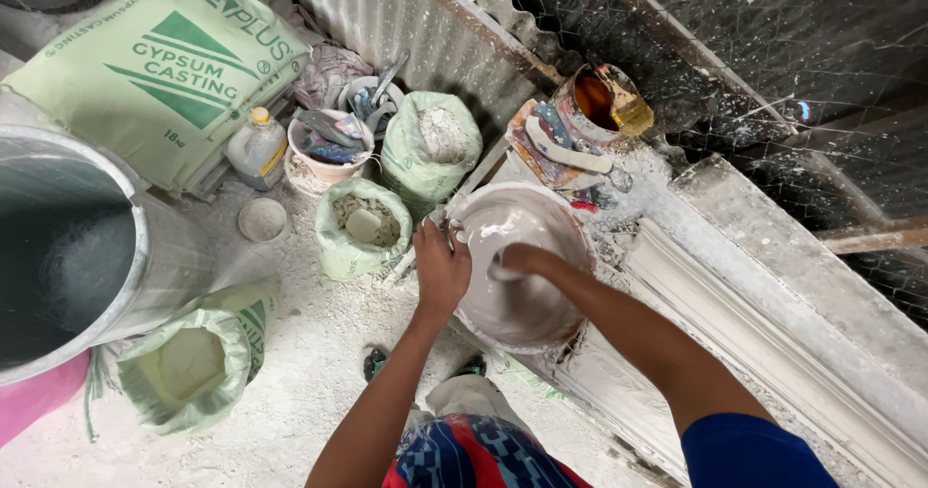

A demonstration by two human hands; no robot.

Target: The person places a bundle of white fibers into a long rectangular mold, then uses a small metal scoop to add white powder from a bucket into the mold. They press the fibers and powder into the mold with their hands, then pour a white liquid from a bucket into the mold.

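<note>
A: Head view: a person mixes pale slurry in a basin perched on the near end of a long plaster mould, beside the corrugated wall.

B: The grips?

A: The left hand clasps the basin's left rim, likely to steady it. The right hand is sunk in the mix; its grip cannot be told.

B: The basin's set?

A: Round, so no long axis; mouth tipped up toward the wearer. Open sacks stand left on the dusty floor.
</note>
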